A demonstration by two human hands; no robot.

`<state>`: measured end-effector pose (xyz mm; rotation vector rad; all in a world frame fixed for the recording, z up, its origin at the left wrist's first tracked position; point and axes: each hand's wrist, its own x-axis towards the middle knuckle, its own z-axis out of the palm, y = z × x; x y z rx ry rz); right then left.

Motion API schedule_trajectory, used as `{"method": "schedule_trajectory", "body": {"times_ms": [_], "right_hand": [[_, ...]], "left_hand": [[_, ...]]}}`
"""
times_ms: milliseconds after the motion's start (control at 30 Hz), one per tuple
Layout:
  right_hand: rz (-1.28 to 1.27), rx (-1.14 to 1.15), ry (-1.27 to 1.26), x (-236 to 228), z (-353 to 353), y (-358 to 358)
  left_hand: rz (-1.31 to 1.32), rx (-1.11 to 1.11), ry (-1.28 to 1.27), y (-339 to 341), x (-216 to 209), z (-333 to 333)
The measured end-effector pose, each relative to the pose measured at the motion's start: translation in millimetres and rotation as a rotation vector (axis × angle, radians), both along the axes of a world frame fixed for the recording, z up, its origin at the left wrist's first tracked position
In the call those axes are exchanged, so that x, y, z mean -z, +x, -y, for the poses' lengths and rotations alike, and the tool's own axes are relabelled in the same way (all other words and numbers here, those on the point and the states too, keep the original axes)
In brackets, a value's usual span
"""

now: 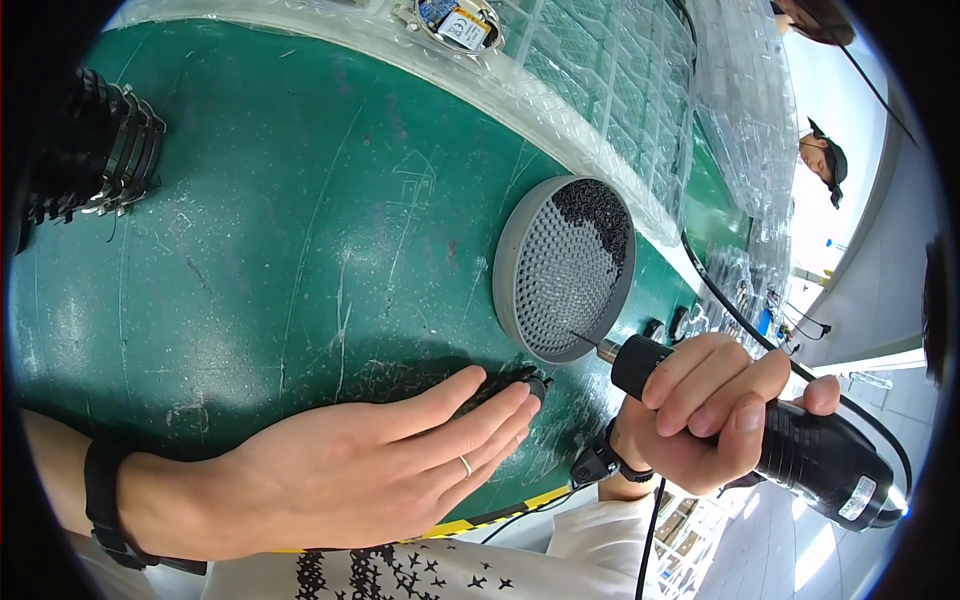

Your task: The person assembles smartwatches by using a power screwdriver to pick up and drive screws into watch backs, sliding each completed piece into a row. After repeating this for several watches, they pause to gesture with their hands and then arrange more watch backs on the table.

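The right hand [715, 410] is closed around a black powered screwdriver [815, 450], its thin bit over the near side of a round grey dish [510, 270]; contact between bit and dish cannot be determined. The dish stands by the far edge of the green desk [250, 250], with small dark screws [600, 215] massed at its far side. The left hand [370, 465], fingers extended, covers most of a black part [537, 388] near the striped front edge; its grip is hidden. Black banded parts [135, 150] at the desk's left are cut off by the lens rim.
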<state>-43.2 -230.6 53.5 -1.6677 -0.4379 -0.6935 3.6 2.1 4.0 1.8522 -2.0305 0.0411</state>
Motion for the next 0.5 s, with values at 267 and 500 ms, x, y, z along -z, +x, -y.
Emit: {"method": "schedule_trajectory", "body": {"times_ms": [267, 500], "right_hand": [[0.1, 0.018, 0.084, -15.5, -13.1, -16.0], [0.111, 0.042, 0.058, -0.7, -31.3, -15.9]], "left_hand": [[0.005, 0.002, 0.013, 0.3, -1.5, -0.1], [-0.05, -0.011, 0.002, -5.5, 4.7, -1.5]]}}
